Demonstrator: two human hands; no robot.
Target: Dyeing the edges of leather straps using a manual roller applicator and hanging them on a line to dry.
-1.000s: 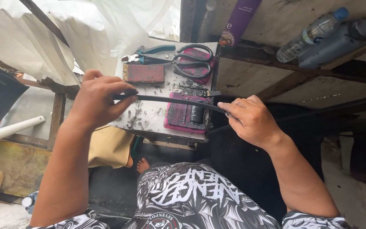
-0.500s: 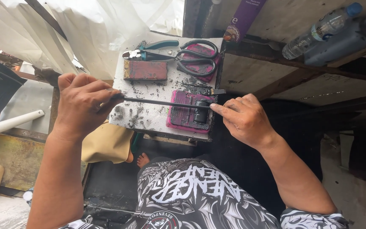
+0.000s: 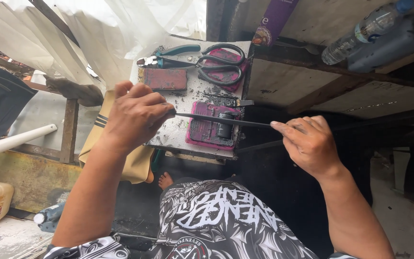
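Down over a small white counter (image 3: 178,132), stained dark and reddish, with pale sheeting (image 3: 97,33) hanging behind it and two plastic bottles (image 3: 365,31) lying on a shelf off to the right. On the counter's far end sit black-handled scissors (image 3: 224,64) and green-handled pliers (image 3: 168,55), touching, beside a flat red block (image 3: 165,79); nearer is a pink pad (image 3: 210,129) with a small dark cylinder (image 3: 224,129) on it. Now the work itself: a thin black strip (image 3: 226,121) stretched level above that pad, passing just over the cylinder. The left hand (image 3: 137,115) is pinched shut on the strip's left end, fingers curled over it; the right hand (image 3: 310,144) is clamped on the other end, off the counter's right edge. To do this well, I'd say keep the strip taut and level, both grips firm, and keep it centred over the pad so it doesn't twist or skid sideways.
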